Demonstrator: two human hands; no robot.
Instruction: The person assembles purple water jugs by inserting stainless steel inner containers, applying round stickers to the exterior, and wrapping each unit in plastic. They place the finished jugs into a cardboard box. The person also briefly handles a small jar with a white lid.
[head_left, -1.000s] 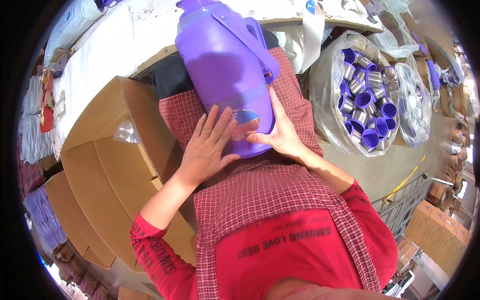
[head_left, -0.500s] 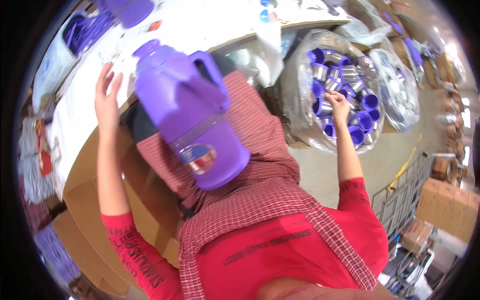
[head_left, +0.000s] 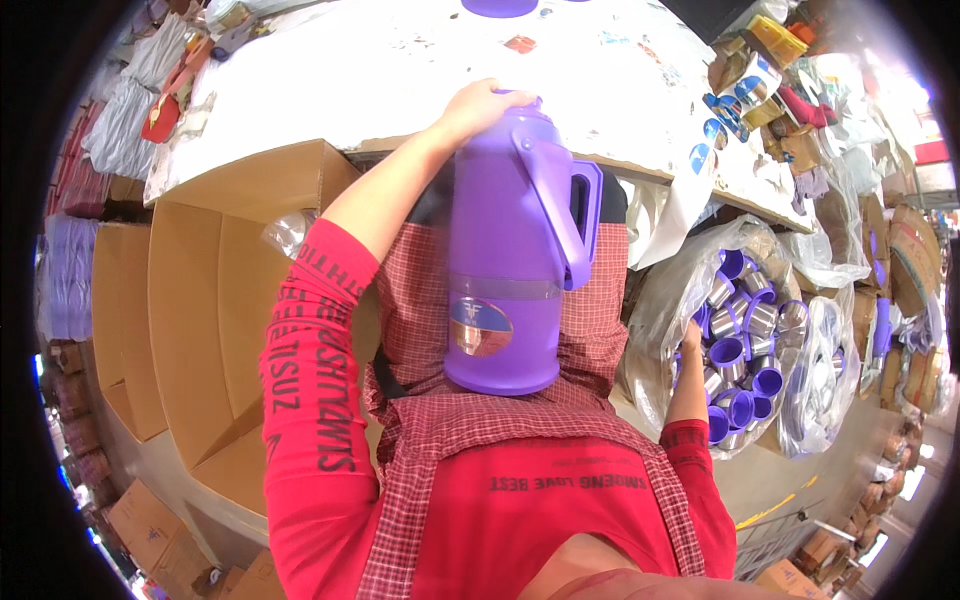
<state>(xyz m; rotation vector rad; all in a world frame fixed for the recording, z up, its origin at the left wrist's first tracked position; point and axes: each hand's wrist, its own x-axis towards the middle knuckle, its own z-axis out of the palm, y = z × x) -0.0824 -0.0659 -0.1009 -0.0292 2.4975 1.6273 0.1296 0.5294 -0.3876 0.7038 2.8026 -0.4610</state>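
Standing upright on the person's lap, on the red checked apron, the tall purple plastic vacuum jug looks rigid, smooth and somewhat slippery, probably light while empty, with a possibly fragile liner inside. Its looped handle on the right offers the surest hold. The left hand closes over the jug's top, steadying it. Right of the lap, the right hand reaches into a clear plastic bag of purple-and-metal cups; whether it grips one I cannot tell. Open cardboard boxes stand left, and a white counter lies beyond.
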